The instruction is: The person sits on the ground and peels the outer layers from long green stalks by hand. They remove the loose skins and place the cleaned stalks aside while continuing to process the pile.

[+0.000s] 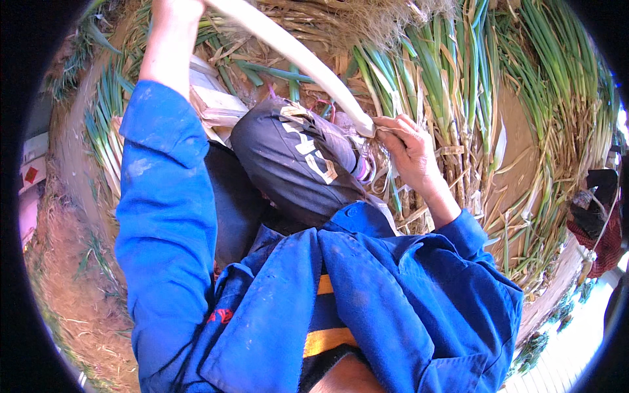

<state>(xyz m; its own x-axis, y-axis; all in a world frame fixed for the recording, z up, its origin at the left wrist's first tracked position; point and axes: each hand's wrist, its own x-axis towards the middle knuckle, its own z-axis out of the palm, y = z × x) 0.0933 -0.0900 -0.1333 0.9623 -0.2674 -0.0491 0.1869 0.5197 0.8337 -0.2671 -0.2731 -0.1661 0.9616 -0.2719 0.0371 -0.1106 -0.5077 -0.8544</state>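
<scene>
A long white stalk of a large green onion (300, 56) slants across the top of the view, from the upper left down to its root end at the centre right. My right hand (410, 150) pinches the root end, where thin roots hang between thumb and fingers. At the top edge, my left hand (178, 7) is at the upper part of the stalk; its fingers are cut off by the frame, so their grip does not show. Below the stalk is my bent knee in dark trousers (290, 162).
Green onions with dry outer leaves (459, 93) lie in bunches to the right, with another pile (565, 88) farther right. Stringy roots (388, 19) fill the top. Loose dry leaves (511, 216) cover soil. A dark red mesh bag (597, 245) is at the far right.
</scene>
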